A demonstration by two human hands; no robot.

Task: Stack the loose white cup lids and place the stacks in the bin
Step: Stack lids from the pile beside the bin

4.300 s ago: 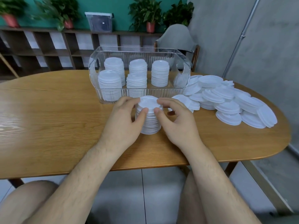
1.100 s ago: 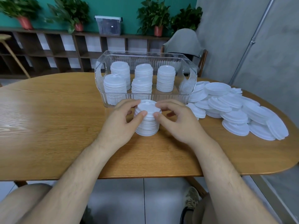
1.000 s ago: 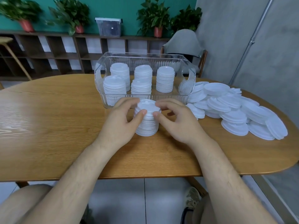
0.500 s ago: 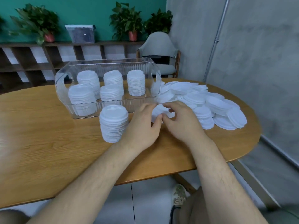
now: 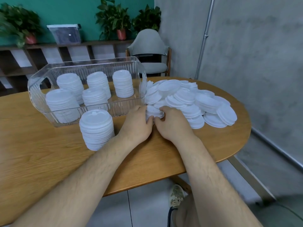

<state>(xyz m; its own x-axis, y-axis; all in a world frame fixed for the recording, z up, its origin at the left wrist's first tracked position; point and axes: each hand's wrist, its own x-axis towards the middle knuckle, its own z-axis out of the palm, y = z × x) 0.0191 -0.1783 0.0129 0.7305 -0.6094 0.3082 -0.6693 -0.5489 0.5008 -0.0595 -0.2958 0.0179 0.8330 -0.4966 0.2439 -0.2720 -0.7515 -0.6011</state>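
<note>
The left hand [image 5: 137, 124] and right hand [image 5: 172, 124], close together, curl round a few white lids [image 5: 153, 111] at the near edge of the loose pile [image 5: 196, 99] on the tabletop [image 5: 41, 153], just beside the bin [image 5: 91, 113], and these look thin, light and slippery (likely flexible), so they are best squeezed gently at opposite rims.
</note>
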